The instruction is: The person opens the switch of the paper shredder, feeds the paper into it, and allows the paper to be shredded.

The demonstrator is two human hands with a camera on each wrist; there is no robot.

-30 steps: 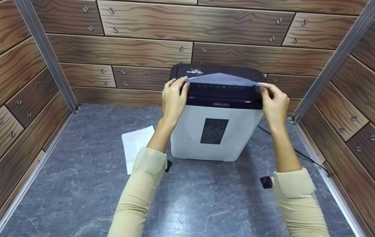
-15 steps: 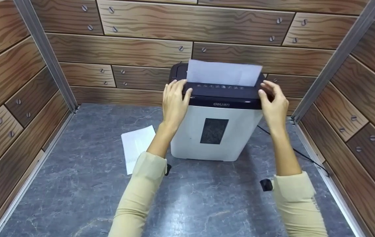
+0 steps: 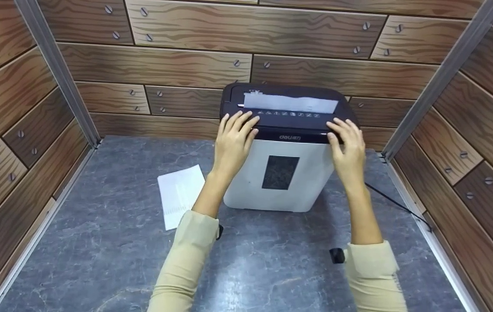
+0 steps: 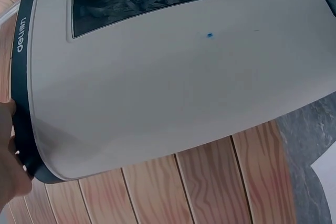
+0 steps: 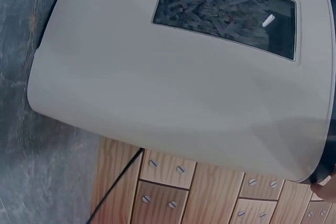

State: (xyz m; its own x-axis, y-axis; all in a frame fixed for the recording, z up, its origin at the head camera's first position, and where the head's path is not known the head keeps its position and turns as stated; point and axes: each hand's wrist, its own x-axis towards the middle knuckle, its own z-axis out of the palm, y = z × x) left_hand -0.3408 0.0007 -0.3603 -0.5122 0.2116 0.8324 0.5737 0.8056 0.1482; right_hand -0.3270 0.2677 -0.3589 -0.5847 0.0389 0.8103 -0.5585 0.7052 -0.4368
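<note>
A white-and-black paper shredder (image 3: 281, 173) stands upright on the floor. Only a low strip of a white sheet of paper (image 3: 290, 103) shows above the slot in its black top. My left hand (image 3: 233, 143) rests on the top's front left corner, fingers spread and holding nothing. At the front right corner, my right hand (image 3: 348, 147) lies with its fingertips on the black lid, apart from the sheet. Paper shreds (image 5: 210, 3) fill much of the bin window in the right wrist view. Both wrist views show just a part of each hand.
More white paper (image 3: 179, 195) lies on the grey marbled floor (image 3: 246, 268), left of the shredder. A black power cord (image 3: 398, 203) runs along the floor at the right. Wood-patterned walls (image 3: 203, 26) enclose the left, back and right sides.
Both hands have let go of the sheet's edges and come down onto the shredder's front top edge. The sheet stood up taller half a second ago and has sunk into the slot.
</note>
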